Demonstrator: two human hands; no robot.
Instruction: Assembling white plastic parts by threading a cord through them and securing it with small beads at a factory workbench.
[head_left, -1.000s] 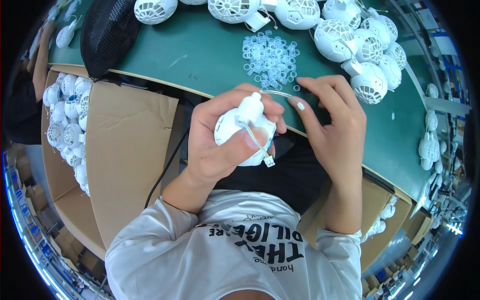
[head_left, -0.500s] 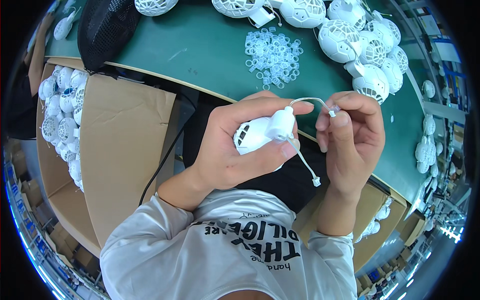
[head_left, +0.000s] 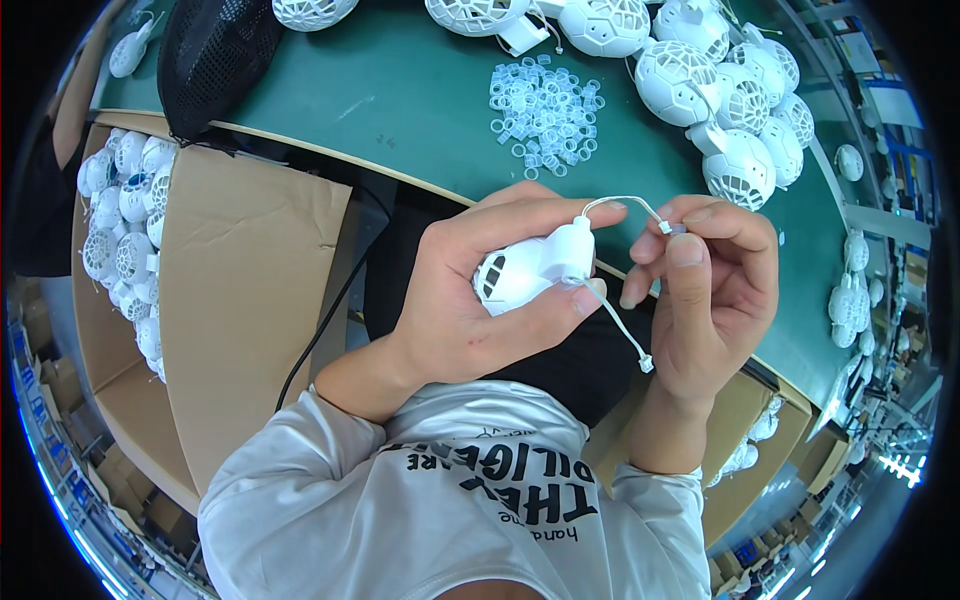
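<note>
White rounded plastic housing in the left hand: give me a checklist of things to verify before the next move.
1. White rounded plastic housing held in left hand: ok.
2. Small translucent plastic piece pinched in right hand: ok.
3. Upper thin white wire threaded through that piece: cannot tell.
4. Lower white wire with its end unheld: ok.
5. Loose translucent plastic rings piled on green tabletop: ok.

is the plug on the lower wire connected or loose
Loose: the plug ends the wire from the white piece in the left hand, joined to nothing visible.
</note>
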